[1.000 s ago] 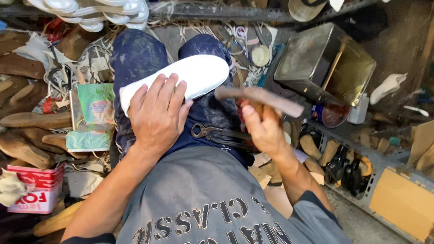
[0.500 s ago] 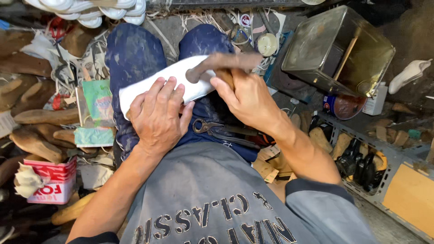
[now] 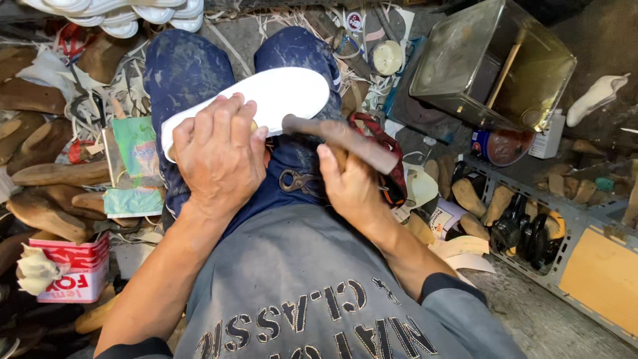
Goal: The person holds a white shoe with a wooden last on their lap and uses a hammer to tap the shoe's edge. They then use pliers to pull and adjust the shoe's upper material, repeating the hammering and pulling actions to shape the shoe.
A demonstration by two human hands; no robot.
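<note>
White shoe sole (image 3: 266, 100) lies across my knees, pinned by my left hand (image 3: 218, 154) spread flat on its heel, while my right hand (image 3: 350, 187), clenched around the hammer (image 3: 339, 138), has dropped it from the sole's middle toward the edge.

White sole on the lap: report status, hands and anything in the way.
Left hand pressing white sole on the lap. Right hand gripping hammer, head at sole's edge. Pincers lying on the lap below, not blocking.
</note>
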